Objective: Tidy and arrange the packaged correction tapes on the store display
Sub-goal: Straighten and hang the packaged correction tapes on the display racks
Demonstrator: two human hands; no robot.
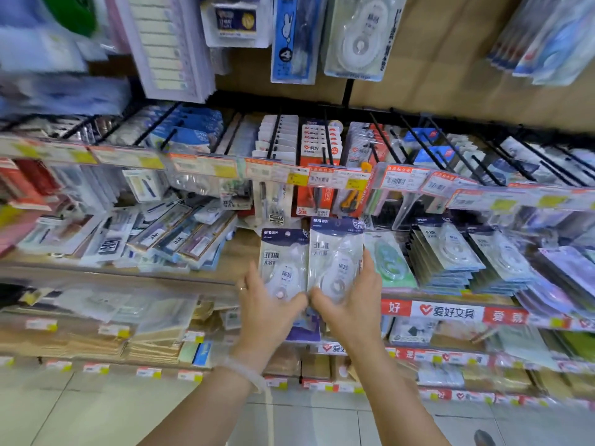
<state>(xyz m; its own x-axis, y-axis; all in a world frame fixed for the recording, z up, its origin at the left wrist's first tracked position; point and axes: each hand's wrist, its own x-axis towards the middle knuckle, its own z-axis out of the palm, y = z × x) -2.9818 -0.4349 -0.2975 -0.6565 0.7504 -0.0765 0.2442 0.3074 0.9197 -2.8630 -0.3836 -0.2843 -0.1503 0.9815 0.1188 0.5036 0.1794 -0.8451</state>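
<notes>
Nearest the camera, two bare forearms are reaching up from the bottom edge, the left one wearing a pale bracelet [244, 371] at the wrist. The left hand [269, 312] is gripping the lower part of one packaged correction tape [283, 262], thumb across its front, a ring showing on one finger. The right hand [352, 304] is grasping a second packaged correction tape [335, 252] the same way, fingers wrapping its right edge. Both packs are standing upright, side by side and touching, in front of the wooden shelf [244, 249] just below the price-label rail [277, 172]. To the right, tidy stacks of matching tape packs [450, 252] are leaning on the same shelf, with a green-tinted pack [389, 262] lying between them and the held pair.

These blister packs are looking light and fairly stiff, with glossy plastic that is likely slippery; pinching the flat card edges rather than the bulging bubble is probably giving the surest hold.
</notes>
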